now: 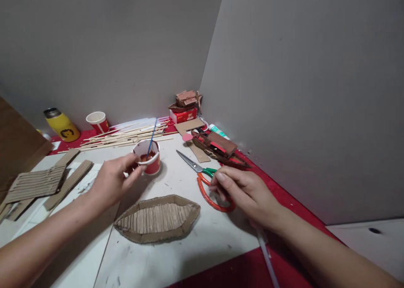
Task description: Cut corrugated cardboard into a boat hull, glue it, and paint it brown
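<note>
My left hand pinches the side of a small red and white paper cup with brown paint in it; a thin blue-handled brush stands inside. My right hand rests with fingers curled on the orange and green handles of a pair of scissors, whose blades point toward the cup. A boat-shaped cardboard hull with a corrugated floor lies on the white sheet between my forearms.
Cardboard strips lie at the left. Several thin wooden sticks, a second cup and a yellow bottle line the back wall. A painted brown boat model, a red box and a glue tube sit near the corner.
</note>
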`<act>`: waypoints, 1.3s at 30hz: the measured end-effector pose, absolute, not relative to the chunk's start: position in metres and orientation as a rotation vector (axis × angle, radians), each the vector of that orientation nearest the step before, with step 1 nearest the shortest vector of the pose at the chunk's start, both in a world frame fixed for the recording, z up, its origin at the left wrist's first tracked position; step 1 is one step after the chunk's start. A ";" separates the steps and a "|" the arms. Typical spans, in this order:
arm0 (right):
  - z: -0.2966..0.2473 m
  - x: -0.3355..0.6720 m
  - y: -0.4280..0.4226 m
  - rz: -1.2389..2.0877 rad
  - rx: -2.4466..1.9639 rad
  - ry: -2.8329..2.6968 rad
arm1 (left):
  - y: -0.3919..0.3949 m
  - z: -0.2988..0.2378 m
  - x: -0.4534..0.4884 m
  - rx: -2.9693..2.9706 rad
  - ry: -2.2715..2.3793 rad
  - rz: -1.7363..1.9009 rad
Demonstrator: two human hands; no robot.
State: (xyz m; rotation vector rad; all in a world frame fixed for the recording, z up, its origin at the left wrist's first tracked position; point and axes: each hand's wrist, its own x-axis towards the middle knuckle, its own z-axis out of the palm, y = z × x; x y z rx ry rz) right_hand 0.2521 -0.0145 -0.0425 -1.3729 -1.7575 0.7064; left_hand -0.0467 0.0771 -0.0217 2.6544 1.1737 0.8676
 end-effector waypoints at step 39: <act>-0.035 0.214 0.001 0.806 -1.180 -1.356 | 0.047 -0.035 -0.025 3.229 0.862 0.811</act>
